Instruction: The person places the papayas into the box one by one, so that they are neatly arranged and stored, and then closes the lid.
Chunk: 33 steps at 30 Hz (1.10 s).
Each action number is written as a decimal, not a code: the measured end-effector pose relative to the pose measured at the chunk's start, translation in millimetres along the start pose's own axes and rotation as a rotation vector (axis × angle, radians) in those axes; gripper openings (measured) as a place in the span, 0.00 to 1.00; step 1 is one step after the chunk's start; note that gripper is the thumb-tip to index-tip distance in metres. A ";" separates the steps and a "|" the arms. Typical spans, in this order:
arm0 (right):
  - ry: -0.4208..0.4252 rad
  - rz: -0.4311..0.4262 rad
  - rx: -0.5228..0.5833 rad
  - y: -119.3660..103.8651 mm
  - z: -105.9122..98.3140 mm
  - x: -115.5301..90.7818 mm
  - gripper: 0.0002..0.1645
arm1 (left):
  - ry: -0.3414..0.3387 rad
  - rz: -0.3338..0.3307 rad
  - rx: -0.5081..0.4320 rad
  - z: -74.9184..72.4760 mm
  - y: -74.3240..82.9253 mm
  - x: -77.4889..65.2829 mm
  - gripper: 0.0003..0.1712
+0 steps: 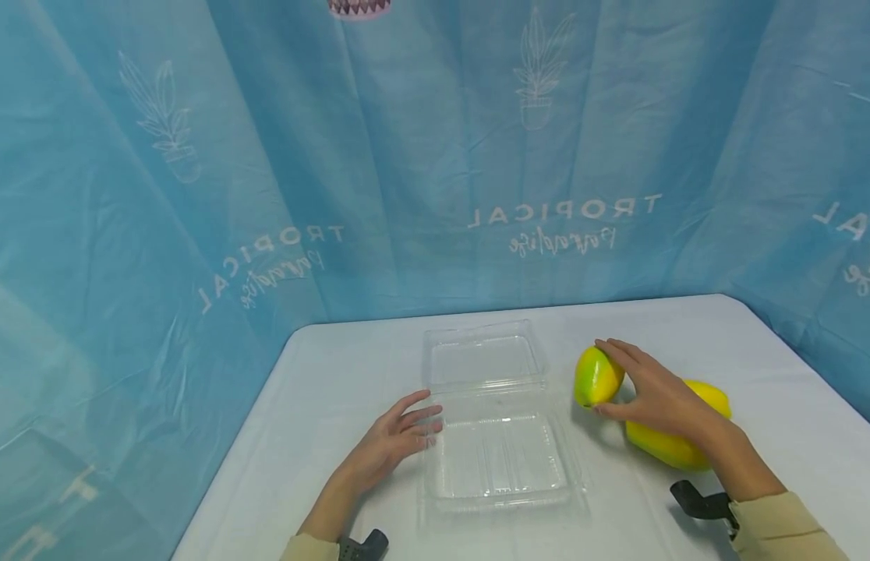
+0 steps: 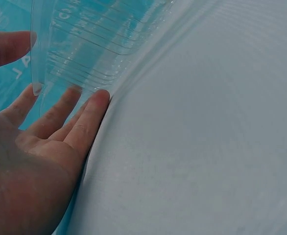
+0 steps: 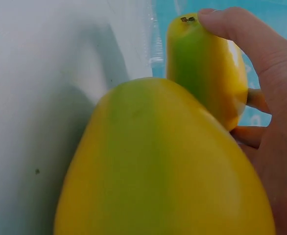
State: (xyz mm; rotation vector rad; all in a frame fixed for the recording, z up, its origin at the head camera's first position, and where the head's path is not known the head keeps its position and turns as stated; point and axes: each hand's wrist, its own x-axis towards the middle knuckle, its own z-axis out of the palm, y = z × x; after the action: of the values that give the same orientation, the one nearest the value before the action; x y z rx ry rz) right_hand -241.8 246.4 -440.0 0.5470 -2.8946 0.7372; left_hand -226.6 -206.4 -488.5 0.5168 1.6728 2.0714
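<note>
My right hand [image 1: 661, 392] holds a small yellow-green mango [image 1: 596, 377], the thumb at its near end and the fingers over its far side. Under that hand lies a larger yellow fruit [image 1: 677, 448], its green-striped body filling the foreground of the right wrist view. In the middle of the table, a clear plastic clamshell container [image 1: 501, 499] stands with its lid [image 1: 486, 354] folded back. My left hand [image 1: 386, 448] is at the container's left side, with loosely extended fingers touching its rim. The left wrist view shows its fingertips [image 2: 100, 96] against the clear plastic.
A white cloth covers the table [image 1: 365, 358]. Blue curtains [image 1: 435, 156] with white printing hang behind it and at both sides. Both wrists carry dark camera mounts, the right one [image 1: 702, 500] close over the cloth.
</note>
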 end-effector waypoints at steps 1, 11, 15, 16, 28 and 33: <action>0.000 -0.001 -0.002 -0.8 -0.5 0.6 0.63 | 0.002 -0.001 0.001 0.1 0.2 0.0 0.41; -0.009 -0.013 -0.016 -7.3 -5.8 7.4 0.63 | -0.008 -0.027 0.005 1.2 4.4 2.0 0.42; -0.003 -0.025 -0.007 -6.6 -4.1 5.7 0.62 | -0.012 -0.032 -0.002 2.1 4.1 0.9 0.42; -0.001 -0.027 -0.007 -6.4 -3.7 5.1 0.62 | -0.013 -0.033 -0.003 2.5 4.1 0.8 0.42; 0.031 -0.069 0.001 -8.3 -2.6 4.3 0.60 | -0.008 -0.035 0.030 3.8 4.0 0.8 0.43; 0.020 -0.066 -0.008 -11.6 -2.0 5.3 0.61 | -0.010 -0.035 0.018 0.7 2.0 0.5 0.43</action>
State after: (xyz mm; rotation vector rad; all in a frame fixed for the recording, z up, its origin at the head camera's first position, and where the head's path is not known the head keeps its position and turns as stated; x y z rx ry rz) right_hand -242.5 236.2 -432.1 0.6273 -2.8447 0.7177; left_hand -226.8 -205.9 -486.4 0.4986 1.6847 2.0272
